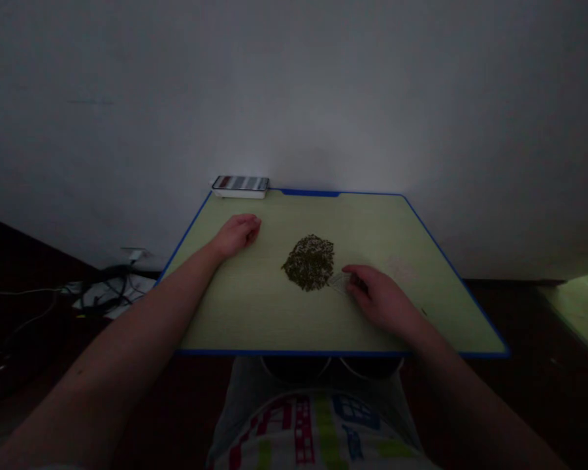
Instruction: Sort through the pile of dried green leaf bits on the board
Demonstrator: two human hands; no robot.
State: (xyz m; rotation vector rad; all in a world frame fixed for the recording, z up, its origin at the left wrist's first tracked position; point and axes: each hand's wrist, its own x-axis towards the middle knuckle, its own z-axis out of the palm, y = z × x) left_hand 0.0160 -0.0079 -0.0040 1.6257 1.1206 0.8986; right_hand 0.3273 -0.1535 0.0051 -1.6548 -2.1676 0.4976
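Note:
A round, thinly spread pile of small dark green-brown bits [310, 264] lies on the middle of the pale tabletop [255, 320]; their kind is too small to tell. My right hand [379, 297] is just right of the pile, its fingers closed on a thin see-through plastic piece [340, 282]. That piece lies low over the table, its left corner at the pile's lower right edge. To the left of the pile, apart from it, my left hand [238, 235] rests on the tabletop with its fingers curled in, and nothing shows in it.
At the table's back left corner sits a white box with a dark, striped top [240, 186]. A faint pale pinkish patch [399, 266] and a small dark bit [424, 311] are on the right side. The wall [323, 98] stands behind; black cables [110, 281] lie left, below table height.

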